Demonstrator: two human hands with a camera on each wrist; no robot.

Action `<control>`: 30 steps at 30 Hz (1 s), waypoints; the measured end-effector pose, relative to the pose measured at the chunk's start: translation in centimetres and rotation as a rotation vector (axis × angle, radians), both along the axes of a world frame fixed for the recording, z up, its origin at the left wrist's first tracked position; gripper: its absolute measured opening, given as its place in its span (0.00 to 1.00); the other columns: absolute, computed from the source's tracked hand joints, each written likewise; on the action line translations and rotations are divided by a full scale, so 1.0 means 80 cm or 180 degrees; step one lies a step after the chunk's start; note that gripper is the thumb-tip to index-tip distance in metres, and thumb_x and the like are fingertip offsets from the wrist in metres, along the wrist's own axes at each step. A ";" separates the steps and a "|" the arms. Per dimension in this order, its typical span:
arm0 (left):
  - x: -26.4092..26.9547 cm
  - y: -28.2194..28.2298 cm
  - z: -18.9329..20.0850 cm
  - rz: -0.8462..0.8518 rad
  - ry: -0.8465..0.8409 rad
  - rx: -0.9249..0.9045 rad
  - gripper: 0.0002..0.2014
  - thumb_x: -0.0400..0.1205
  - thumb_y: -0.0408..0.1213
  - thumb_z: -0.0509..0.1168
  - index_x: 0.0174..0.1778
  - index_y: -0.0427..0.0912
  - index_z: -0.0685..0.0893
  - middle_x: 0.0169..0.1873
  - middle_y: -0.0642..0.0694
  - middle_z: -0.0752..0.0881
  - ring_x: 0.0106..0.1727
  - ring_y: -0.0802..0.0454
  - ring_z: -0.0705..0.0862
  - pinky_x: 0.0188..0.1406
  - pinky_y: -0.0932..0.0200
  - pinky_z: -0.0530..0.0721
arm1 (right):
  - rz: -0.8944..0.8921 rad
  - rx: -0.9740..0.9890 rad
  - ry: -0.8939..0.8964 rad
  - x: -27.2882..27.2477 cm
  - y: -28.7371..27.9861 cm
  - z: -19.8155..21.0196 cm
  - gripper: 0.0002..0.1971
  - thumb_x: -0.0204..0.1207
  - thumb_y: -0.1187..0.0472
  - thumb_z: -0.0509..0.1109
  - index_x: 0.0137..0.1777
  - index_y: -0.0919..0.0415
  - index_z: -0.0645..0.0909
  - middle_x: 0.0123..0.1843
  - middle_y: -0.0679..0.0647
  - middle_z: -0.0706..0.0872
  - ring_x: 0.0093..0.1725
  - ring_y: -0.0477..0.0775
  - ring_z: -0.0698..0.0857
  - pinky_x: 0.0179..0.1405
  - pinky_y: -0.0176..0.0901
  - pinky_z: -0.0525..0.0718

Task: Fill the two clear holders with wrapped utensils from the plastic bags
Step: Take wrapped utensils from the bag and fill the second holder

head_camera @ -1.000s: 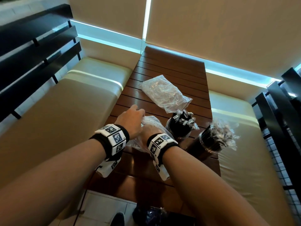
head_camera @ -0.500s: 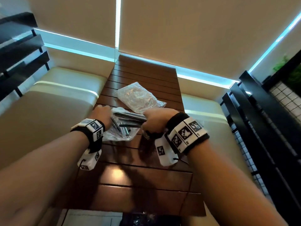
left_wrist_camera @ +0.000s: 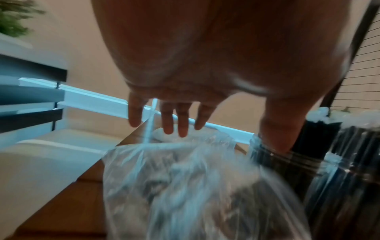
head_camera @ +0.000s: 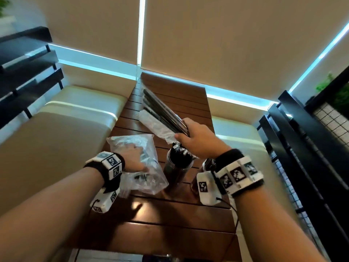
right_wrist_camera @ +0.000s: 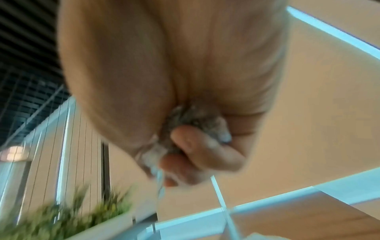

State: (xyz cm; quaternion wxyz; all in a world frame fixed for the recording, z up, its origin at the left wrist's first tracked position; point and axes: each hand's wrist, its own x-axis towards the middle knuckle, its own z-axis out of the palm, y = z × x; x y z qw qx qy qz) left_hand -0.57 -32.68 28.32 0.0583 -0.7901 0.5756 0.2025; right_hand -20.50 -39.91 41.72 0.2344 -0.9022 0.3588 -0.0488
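Note:
My right hand (head_camera: 190,137) grips a bundle of wrapped black utensils (head_camera: 162,110) by one end, held above the table and pointing up and to the left. The right wrist view shows the fingers (right_wrist_camera: 197,146) curled round the crinkled wrapper ends (right_wrist_camera: 195,120). My left hand (head_camera: 135,157) lies with straight fingers (left_wrist_camera: 174,123) on the near plastic bag (head_camera: 156,178), which holds a few more utensils. A clear holder (head_camera: 176,169) full of wrapped utensils stands just under the right hand. The second holder (head_camera: 206,165) is mostly hidden behind my right wrist.
A second, flatter plastic bag (head_camera: 151,121) lies farther back on the slatted wooden table (head_camera: 170,214). Cream benches (head_camera: 66,129) flank the table on both sides. Black railings (head_camera: 302,148) stand at the right and far left. A plant (right_wrist_camera: 82,211) is off to the right.
My right hand has pulled the bundle of utensils out of the near bag and lifted it up and right, over the holders. My left hand stays on the bag.

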 end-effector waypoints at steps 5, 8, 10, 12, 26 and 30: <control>-0.004 -0.004 0.073 0.0496 0.2516 -0.1317 0.43 0.70 0.74 0.63 0.75 0.49 0.75 0.71 0.50 0.80 0.69 0.51 0.79 0.70 0.49 0.74 | -0.0123 -0.0313 -0.0741 0.038 0.014 -0.076 0.13 0.82 0.57 0.64 0.62 0.60 0.70 0.46 0.58 0.85 0.44 0.63 0.85 0.41 0.54 0.83; -0.017 -0.014 0.111 0.1331 0.3890 -0.2120 0.35 0.72 0.68 0.68 0.60 0.40 0.83 0.56 0.41 0.89 0.57 0.49 0.87 0.63 0.43 0.83 | -0.0130 -0.0413 -0.1094 0.060 0.031 -0.097 0.14 0.81 0.59 0.64 0.64 0.58 0.68 0.42 0.55 0.85 0.39 0.60 0.85 0.37 0.56 0.83; -0.026 -0.025 0.121 0.2191 0.4585 -0.2618 0.23 0.76 0.55 0.73 0.53 0.36 0.84 0.44 0.40 0.90 0.47 0.48 0.88 0.56 0.47 0.86 | -0.0123 -0.0318 -0.1211 0.075 0.041 -0.104 0.17 0.81 0.59 0.64 0.66 0.54 0.65 0.46 0.54 0.86 0.42 0.60 0.86 0.40 0.56 0.84; -0.032 -0.033 0.128 0.2850 0.4750 -0.3039 0.16 0.76 0.47 0.76 0.48 0.39 0.83 0.30 0.46 0.86 0.36 0.51 0.86 0.44 0.51 0.86 | -0.0038 0.0010 -0.1191 0.085 0.046 -0.106 0.23 0.80 0.56 0.66 0.71 0.51 0.61 0.55 0.56 0.87 0.51 0.62 0.88 0.48 0.60 0.86; -0.052 -0.027 0.119 0.0842 0.1788 -0.3219 0.09 0.78 0.42 0.74 0.38 0.52 0.78 0.31 0.61 0.81 0.33 0.62 0.79 0.33 0.78 0.73 | -0.0220 -0.0736 -0.1748 0.090 0.007 0.056 0.22 0.89 0.48 0.50 0.47 0.54 0.84 0.44 0.49 0.86 0.46 0.48 0.82 0.49 0.45 0.77; -0.059 -0.028 0.114 0.0652 0.1730 -0.3201 0.13 0.76 0.39 0.74 0.31 0.48 0.77 0.28 0.57 0.80 0.29 0.64 0.76 0.28 0.69 0.69 | -0.0167 -0.0573 -0.1935 0.083 0.007 0.034 0.26 0.88 0.46 0.49 0.59 0.59 0.86 0.55 0.53 0.89 0.55 0.50 0.85 0.61 0.51 0.81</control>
